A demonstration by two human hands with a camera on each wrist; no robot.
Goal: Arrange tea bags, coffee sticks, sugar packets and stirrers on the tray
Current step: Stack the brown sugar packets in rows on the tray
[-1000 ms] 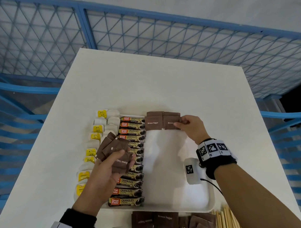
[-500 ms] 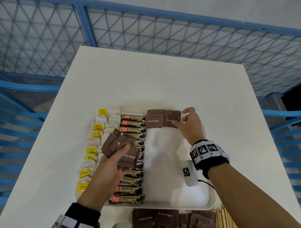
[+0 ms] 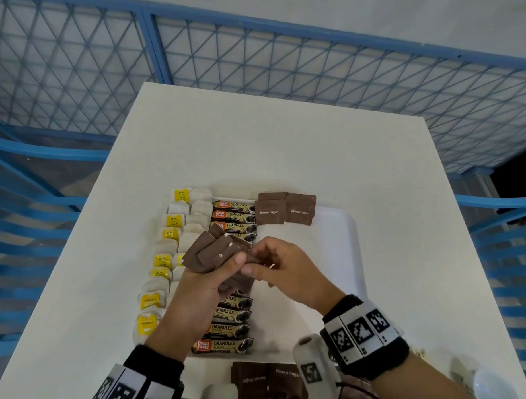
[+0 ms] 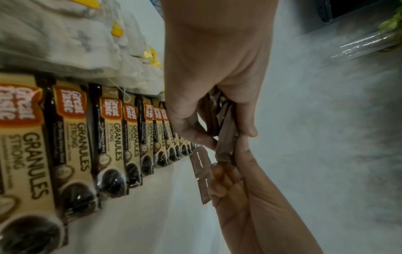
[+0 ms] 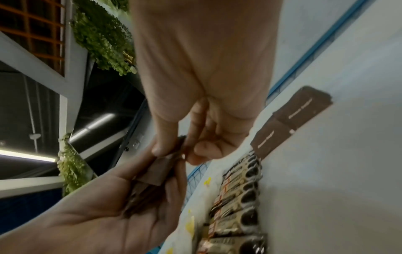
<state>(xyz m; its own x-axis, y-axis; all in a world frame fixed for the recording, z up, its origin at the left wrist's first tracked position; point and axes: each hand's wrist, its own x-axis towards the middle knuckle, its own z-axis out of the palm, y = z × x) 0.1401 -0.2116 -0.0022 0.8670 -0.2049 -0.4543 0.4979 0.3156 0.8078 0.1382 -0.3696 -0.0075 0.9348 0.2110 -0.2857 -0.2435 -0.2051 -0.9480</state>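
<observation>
The left hand (image 3: 202,286) holds a loose fan of brown sugar packets (image 3: 215,251) above the coffee sticks (image 3: 230,329), its grip curled round them with the thumb pressing on top. The right hand (image 3: 286,274) has its grip pinching the edge of one packet in that fan. Two or three sugar packets (image 3: 285,210) already lie at the far end of the white tray (image 3: 343,262), beside the coffee sticks and tea bags (image 3: 170,255); more wait on the desk (image 3: 257,145) at the near edge. The fan looks loosely held, so pulling one packet could drag neighbours out and scatter them over the neat coffee row.
</observation>
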